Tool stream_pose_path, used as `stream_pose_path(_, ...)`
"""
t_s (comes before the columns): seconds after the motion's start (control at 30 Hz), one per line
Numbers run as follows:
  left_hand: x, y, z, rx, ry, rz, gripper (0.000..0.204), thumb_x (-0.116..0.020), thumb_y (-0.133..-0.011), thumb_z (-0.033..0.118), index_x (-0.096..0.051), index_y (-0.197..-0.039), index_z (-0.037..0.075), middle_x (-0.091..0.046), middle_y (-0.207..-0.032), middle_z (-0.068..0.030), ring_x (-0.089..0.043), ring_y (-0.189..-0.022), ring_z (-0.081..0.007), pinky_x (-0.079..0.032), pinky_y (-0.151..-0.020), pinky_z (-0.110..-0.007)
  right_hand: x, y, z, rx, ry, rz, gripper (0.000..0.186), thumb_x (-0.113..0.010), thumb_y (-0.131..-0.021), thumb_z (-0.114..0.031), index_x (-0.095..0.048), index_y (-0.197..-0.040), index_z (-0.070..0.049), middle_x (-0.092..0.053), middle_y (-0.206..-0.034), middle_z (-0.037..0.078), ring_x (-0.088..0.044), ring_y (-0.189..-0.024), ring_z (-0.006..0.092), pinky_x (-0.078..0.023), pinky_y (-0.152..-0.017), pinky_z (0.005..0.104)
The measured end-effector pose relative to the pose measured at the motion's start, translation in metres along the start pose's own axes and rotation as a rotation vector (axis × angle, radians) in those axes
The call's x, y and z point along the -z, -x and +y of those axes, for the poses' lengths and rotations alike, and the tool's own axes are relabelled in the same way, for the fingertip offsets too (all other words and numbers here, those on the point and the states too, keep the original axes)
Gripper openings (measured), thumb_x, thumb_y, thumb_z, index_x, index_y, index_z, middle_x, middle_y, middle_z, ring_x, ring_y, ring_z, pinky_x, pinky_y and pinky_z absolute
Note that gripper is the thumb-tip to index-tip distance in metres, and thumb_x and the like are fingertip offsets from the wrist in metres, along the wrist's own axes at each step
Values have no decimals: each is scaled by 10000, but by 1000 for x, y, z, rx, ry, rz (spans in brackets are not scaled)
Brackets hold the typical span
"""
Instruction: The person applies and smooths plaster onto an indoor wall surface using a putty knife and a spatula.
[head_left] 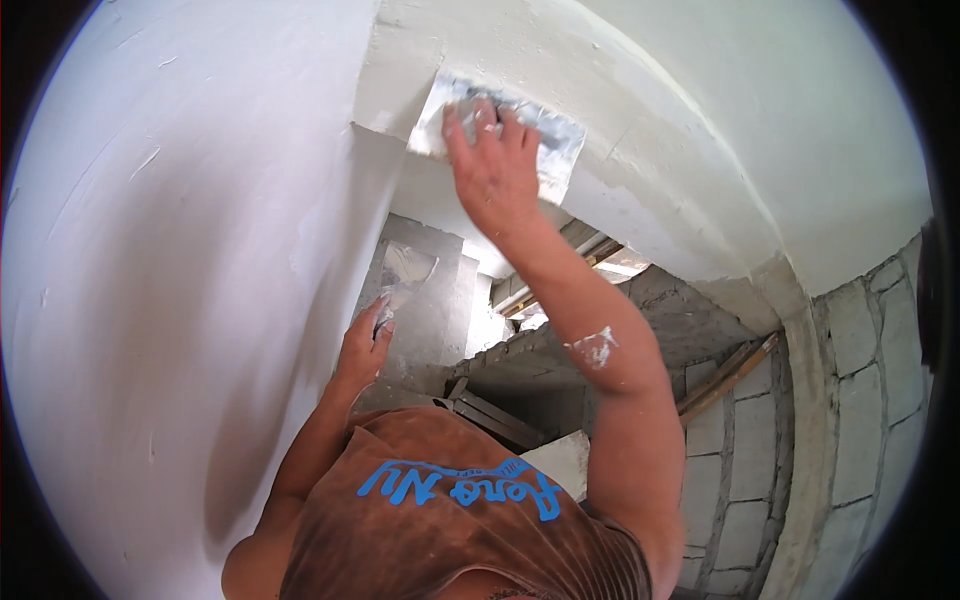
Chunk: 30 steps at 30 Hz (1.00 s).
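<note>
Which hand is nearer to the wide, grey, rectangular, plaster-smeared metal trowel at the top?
Right: the right hand holds the trowel; the left hand is apart, lower left.

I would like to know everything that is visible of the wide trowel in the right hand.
The wide trowel is a flat, roughly rectangular blade, metallic-looking and smeared whitish. It slants down toward the picture's right, before the pale plastered surface; whether it touches there is unclear. The right hand grips it from the near side, covering its middle.
</note>
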<state>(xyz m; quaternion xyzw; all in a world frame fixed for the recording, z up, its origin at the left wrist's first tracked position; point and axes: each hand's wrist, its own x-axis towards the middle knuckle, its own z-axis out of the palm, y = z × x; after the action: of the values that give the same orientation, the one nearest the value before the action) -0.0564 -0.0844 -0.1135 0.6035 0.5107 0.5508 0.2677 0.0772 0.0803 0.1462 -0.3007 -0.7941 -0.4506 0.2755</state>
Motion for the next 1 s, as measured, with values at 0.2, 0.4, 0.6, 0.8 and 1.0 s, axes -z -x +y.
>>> stream_pose_path(0.2, 2, 5, -7, 34, 44, 89, 441, -531, -994, 159, -467, -1399, -5, -650, -1127, -196, -662, -957, -291, -529, -852, -361, 21, 49, -36, 10, -163, -339, 420, -530, -853, -84, -575, -1271, -103, -599, -1234, 179, -560, -1064, 332, -418, -864, 437)
stream_pose_path(0.4, 34, -7, 29, 635, 1007, -122, 395, -492, -1008, 178, -461, -1362, 7, -617, -854, -125, -532, -520, -140, -411, -391, -261, 95, 52, -18, 177, -877, -277, 555, -613, -726, 41, -596, -1263, -97, -623, -1256, 81, -560, -1183, 299, -437, -951, 416)
stream_pose_path(0.6, 41, -18, 51, 508, 1835, -417, 370, -500, -988, 208, -424, -1301, 27, -559, -864, -156, -476, -511, -152, -379, -342, -252, 93, 94, 0, 90, -1064, -363, 657, -649, -657, 118, -605, -1269, -115, -623, -1299, 62, -555, -1224, 292, -461, -1010, 412)
stream_pose_path(0.8, 54, -20, 69, 458, 1692, -608, 362, -530, -969, 207, -421, -1259, 19, -537, -839, -170, -441, -484, -145, -335, -322, -245, 73, 148, 36, -249, -977, -499, 543, -637, -761, 63, -586, -1278, -99, -617, -1299, 106, -574, -1186, 329, -455, -1030, 395)
stream_pose_path(1.0, 35, -30, 119, 265, 1676, -591, 346, -551, -957, 190, -432, -1241, 31, -494, -818, -174, -467, -507, -171, -353, -340, -245, 42, 257, 36, -969, -1132, -564, 346, -606, -903, -103, -571, -1232, -2, -699, -997, 174, -675, -942, 312, -502, -861, 371)
